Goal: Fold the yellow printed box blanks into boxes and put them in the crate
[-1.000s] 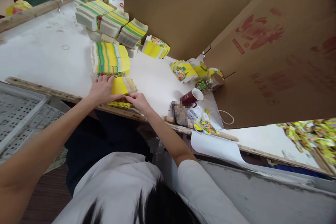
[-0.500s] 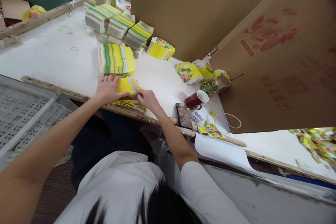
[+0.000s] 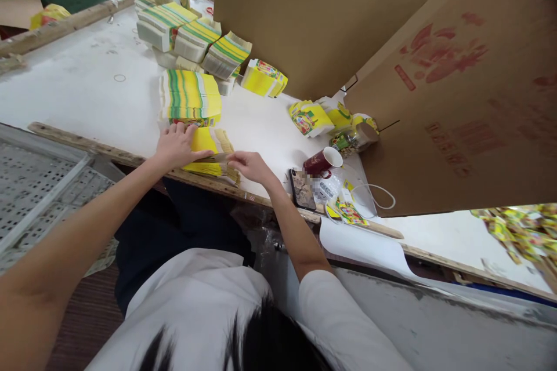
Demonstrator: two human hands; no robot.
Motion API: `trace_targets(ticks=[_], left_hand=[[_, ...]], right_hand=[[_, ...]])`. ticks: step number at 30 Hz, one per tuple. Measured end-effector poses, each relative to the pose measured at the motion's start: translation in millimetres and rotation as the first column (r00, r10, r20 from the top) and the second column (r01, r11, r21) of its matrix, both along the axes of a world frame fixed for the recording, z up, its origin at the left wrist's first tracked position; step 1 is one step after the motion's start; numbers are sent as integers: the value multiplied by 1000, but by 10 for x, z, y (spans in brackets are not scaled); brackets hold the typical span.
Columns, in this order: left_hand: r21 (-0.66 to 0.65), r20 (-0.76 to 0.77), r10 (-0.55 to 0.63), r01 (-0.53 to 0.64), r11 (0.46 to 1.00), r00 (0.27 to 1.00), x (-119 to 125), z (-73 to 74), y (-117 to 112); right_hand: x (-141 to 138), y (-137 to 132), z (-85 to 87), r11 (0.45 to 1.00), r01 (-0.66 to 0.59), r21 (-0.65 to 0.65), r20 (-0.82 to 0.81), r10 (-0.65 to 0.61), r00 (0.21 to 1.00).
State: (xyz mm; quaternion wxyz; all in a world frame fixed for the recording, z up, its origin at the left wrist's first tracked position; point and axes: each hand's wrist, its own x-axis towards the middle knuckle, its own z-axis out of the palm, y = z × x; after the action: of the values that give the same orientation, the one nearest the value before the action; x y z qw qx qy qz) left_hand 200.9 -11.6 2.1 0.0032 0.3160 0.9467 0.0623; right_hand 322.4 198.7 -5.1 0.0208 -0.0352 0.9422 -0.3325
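Observation:
My left hand point(image 3: 176, 146) lies on a row of flat yellow paper cartons point(image 3: 202, 139), fingers spread and thumb stretched along their near side. Its fingertips reach the near end of a larger stack of yellow, green and white cartons point(image 3: 190, 95). To its right, my right hand point(image 3: 250, 163) is closed in a pinch at the brownish edge of one flat carton point(image 3: 221, 157). More folded cartons point(image 3: 204, 168) lie fanned out below both hands, by the table's front edge. The pinched fingertips partly hide the carton's end.
Bundled cartons point(image 3: 159, 23) are piled at the back left. A big cardboard box point(image 3: 418, 127) stands at the right. Before it are a maroon mug point(image 3: 317, 162), a phone point(image 3: 301, 190) and a white cable point(image 3: 394, 200). A wooden strip point(image 3: 87, 142) edges the table point(image 3: 78, 93); a plastic crate point(image 3: 43, 197) stands left.
My right hand has shifted slightly, and the carton edge at its fingertips now shows, pulled apart from the row. My left hand stays on the cartons. The view has moved slightly.

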Motion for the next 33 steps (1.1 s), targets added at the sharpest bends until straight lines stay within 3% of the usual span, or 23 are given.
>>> trace_targets(ticks=[4, 11, 18, 27, 33], left_hand=[[23, 3, 4, -4, 1000, 1000, 8, -33, -5], [51, 36, 22, -24, 998, 999, 7, -58, -6], [47, 37, 20, -22, 999, 999, 7, -41, 2], [61, 22, -3, 2, 998, 1000, -14, -71, -16], [32, 36, 19, -21, 999, 999, -6, -35, 15]], right_hand=[[-66, -17, -104, 981, 174, 80, -108, -165, 980], [69, -74, -182, 968, 186, 169, -151, -161, 975], [-122, -55, -172, 979, 152, 137, -145, -132, 981], [-353, -278, -145, 929, 344, 139, -120, -329, 937], [-370, -335, -190, 918, 392, 63, 12, -393, 919]])
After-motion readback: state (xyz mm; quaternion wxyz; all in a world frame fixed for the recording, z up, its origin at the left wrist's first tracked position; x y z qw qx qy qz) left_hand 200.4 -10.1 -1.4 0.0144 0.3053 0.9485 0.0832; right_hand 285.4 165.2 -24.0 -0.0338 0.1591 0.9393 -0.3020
